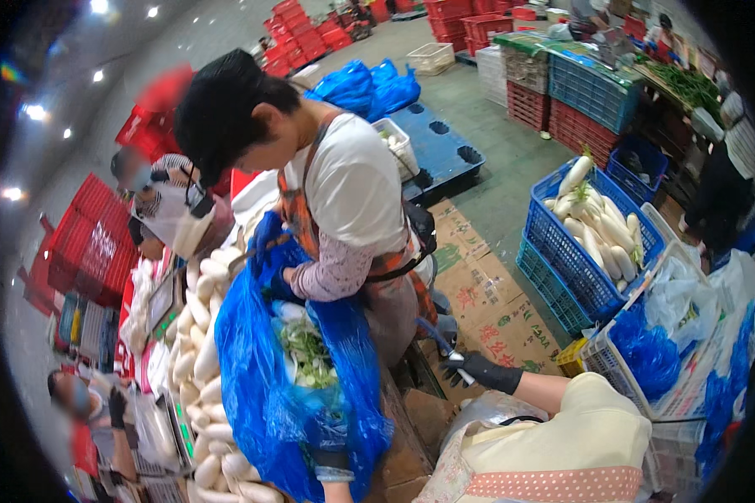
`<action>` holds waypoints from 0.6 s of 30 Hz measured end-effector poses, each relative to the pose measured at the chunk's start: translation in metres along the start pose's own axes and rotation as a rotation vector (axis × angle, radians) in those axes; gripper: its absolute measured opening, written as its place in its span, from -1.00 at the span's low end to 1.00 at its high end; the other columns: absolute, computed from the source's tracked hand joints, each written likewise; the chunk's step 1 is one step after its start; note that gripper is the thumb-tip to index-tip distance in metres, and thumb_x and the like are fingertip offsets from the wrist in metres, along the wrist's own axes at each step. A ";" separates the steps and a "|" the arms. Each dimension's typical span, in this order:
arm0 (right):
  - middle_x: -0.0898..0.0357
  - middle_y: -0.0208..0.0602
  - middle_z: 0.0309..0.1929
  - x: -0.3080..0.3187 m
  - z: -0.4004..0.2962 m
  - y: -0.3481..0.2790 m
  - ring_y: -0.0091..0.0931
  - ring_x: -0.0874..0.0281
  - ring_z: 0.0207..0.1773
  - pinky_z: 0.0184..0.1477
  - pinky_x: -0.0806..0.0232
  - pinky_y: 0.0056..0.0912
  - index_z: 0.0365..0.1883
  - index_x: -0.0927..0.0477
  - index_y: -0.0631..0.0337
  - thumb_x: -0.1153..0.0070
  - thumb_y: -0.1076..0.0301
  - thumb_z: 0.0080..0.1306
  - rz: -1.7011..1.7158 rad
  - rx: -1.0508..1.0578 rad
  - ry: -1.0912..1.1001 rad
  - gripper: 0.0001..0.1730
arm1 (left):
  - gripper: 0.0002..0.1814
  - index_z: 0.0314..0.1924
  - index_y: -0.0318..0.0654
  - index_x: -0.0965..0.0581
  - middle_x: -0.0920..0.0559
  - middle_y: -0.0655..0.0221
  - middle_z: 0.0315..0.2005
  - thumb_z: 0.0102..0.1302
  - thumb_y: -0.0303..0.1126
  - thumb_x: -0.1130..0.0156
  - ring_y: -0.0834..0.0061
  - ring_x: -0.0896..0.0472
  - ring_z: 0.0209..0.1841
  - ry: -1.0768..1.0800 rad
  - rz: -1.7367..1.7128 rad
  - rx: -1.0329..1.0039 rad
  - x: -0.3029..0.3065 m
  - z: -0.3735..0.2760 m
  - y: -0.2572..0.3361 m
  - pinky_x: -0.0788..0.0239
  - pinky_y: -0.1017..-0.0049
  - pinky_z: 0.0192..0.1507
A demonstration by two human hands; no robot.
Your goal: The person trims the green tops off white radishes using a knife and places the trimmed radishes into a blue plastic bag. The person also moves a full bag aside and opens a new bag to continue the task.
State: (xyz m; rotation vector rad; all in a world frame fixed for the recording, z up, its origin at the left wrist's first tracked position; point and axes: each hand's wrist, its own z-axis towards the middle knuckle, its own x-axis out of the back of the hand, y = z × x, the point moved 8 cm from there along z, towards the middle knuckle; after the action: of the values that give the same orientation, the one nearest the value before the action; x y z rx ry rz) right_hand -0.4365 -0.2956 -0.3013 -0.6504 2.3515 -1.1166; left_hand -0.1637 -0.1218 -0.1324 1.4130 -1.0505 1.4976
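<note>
My right hand, in a dark glove, grips the white handle of what looks like a knife; its bluish blade points to the upper left. My left hand, gloved with a grey cuff, reaches into a large blue plastic bag; its fingers are partly hidden by the film, so its grip is unclear. Cut green leafy tops lie inside the bag. At the bag's upper end, a co-worker's blue-gloved hands touch the film. White radishes are piled just left of the bag.
A co-worker stands close in front. Blue crates of radishes stand at right, near a white crate with plastic bags. Flattened cardboard covers the floor by a blue pallet. More people and scales are at left.
</note>
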 end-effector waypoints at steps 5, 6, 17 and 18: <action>-0.54 -0.38 -0.51 -0.038 -0.036 -0.049 -0.62 -0.47 -0.51 -0.50 -0.30 -0.57 -0.30 -0.55 0.21 -0.10 -0.11 0.14 -0.194 0.093 -0.037 -0.50 | -0.76 -0.10 -0.22 -0.47 -0.53 0.27 -0.34 0.28 -0.33 0.03 0.38 -0.45 -0.30 0.083 0.554 0.060 -0.027 0.070 -0.088 -0.33 0.42 -0.24; -0.56 -0.38 -0.47 -0.039 -0.043 -0.053 -0.62 -0.50 -0.47 -0.50 -0.32 -0.58 -0.25 -0.56 0.18 -0.09 -0.08 0.16 -0.162 0.096 -0.058 -0.53 | -0.75 -0.10 -0.23 -0.47 -0.53 0.27 -0.33 0.27 -0.33 0.03 0.38 -0.46 -0.30 0.068 0.623 0.089 -0.031 0.082 -0.100 -0.34 0.42 -0.24; -0.61 -0.38 -0.37 -0.009 -0.047 -0.005 -0.62 -0.54 -0.48 -0.51 -0.32 -0.59 -0.17 -0.58 0.09 0.00 0.00 0.26 -0.064 0.018 0.055 -0.62 | -0.70 -0.06 -0.36 -0.45 -0.54 0.22 -0.28 0.23 -0.38 -0.03 0.37 -0.50 -0.25 0.098 0.062 0.485 -0.023 0.131 -0.171 -0.39 0.44 -0.21; -0.61 -0.38 -0.38 -0.011 -0.047 -0.008 -0.62 -0.54 -0.48 -0.52 -0.31 -0.60 -0.18 -0.58 0.09 0.00 0.00 0.25 -0.078 0.050 0.054 -0.62 | -0.69 -0.06 -0.37 -0.45 -0.54 0.21 -0.27 0.22 -0.38 -0.04 0.37 -0.50 -0.24 0.128 -0.034 0.509 -0.019 0.122 -0.177 -0.39 0.44 -0.21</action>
State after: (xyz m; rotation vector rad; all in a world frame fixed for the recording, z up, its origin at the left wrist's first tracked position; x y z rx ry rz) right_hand -0.4529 -0.2664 -0.2662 -0.7076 2.3530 -1.2365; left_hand 0.0438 -0.1790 -0.1406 1.6348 -0.5817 1.8878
